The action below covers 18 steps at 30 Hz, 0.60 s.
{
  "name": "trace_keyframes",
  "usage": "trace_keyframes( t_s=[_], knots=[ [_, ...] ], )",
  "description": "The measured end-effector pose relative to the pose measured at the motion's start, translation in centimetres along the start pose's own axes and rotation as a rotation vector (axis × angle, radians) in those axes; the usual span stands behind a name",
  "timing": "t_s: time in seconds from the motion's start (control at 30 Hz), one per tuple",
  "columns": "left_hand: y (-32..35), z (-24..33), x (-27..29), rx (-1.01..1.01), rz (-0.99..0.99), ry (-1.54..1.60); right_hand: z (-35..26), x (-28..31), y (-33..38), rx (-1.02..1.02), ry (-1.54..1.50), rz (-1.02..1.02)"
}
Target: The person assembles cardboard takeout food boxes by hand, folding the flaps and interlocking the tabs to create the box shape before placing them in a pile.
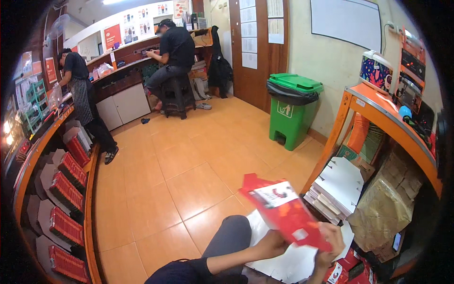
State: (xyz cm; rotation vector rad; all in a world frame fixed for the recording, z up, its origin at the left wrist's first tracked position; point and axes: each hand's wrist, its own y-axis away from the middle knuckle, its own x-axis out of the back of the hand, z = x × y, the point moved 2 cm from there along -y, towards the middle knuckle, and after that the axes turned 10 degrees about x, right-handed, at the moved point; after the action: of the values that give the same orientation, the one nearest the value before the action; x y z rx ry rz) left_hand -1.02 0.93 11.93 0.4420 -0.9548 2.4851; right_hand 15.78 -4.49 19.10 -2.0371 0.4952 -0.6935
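Observation:
A red carton point(293, 215) with a white printed panel is held up in front of me, tilted and slightly blurred. My right hand point(330, 241) grips its near right end, fingers bent round the edge. At the carton's lower left side, my left hand point(273, 244) touches it from beneath. The fingers of that hand are hidden behind the carton, so their grip does not show. Below both hands, a white cardboard sheet point(288, 266) lies across my lap. More red cartons point(338, 273) lie low beside my right forearm.
Right of me, white flat sheets point(338, 182) are stacked beneath an orange-edged table point(347, 102), beside a yellowish plastic-wrapped bundle point(380, 213). A green bin point(291, 113) stands ahead. Shelves at left hold red carton stacks point(66, 227). One person point(177, 47) sits on a stool; another point(78, 90) stands.

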Motion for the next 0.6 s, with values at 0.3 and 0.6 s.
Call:
trace_keyframes(
  t_s=[0.3,0.6],
  knots=[
    [3.2,0.1,0.1,0.196,-0.395,0.291,-1.2,-4.6,3.3,0.012,0.05,0.151],
    [1.7,-0.1,-0.1,0.141,-0.317,0.017,-1.0,-4.4,2.8,-0.085,0.111,-0.077]
  ],
)
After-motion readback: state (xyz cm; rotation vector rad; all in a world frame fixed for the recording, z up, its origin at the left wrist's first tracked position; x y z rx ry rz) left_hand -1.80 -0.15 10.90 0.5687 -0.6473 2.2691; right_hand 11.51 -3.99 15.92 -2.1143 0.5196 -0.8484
